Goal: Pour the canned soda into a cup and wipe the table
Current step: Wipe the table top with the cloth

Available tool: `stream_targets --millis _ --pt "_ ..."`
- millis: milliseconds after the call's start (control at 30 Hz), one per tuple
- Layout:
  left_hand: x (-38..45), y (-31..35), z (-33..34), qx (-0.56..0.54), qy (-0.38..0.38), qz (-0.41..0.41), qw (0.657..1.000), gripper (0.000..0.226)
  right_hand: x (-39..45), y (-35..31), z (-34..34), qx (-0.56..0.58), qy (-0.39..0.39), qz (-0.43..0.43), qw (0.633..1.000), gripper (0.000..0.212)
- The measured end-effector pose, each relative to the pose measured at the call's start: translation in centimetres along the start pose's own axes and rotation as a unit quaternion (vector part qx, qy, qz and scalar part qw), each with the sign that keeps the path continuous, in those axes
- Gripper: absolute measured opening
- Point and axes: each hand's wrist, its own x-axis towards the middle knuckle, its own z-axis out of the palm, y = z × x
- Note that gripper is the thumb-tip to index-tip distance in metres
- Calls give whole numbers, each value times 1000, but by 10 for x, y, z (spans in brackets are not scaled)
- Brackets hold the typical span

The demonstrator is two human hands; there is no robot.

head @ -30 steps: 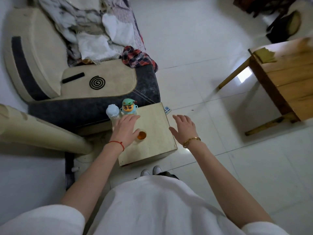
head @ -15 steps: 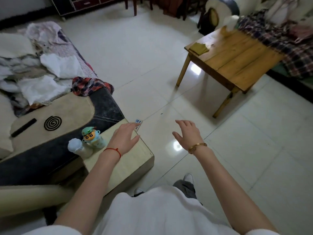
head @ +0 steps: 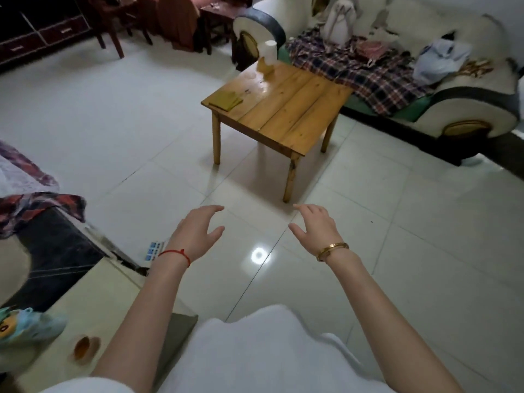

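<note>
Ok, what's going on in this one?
Nothing is being handled right now. Both hands, left and right, hang open and empty over the tiled floor. A small cup of amber liquid sits on the low stand at bottom left. Ahead is a wooden table with a yellow cloth on its corner.

Single head-worn view, wide-angle, looking forward and down across tiled floor [head: 141, 114]. Wooden table [head: 286, 109] sits mid-distance ahead, sofa [head: 453, 109] beyond it at right. Own forearms and white shirt [head: 255, 355] fill the near edge.
</note>
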Motion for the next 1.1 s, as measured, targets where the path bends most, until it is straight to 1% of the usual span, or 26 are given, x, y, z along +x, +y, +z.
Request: stream_targets --millis 133,267,567,700,833,1100 --pt "46 58 18 -12 -9 30 999 49 15 66 -35 9 19 42 999 54" --pt "88 103 29 3 -27 55 998 49 29 115 -60 31 40 71 996 53" --pt "191 169 62 32 -67 97 993 52 80 201 -79 59 45 127 989 53" --pt "253 201 73 37 -73 113 990 51 121 237 -97 64 40 142 987 52" --pt "321 236 76 37 -75 120 989 49 174 272 -132 73 42 144 986 51" --pt "458 299 77 41 -85 135 986 50 288 335 -202 83 70 143 984 51"
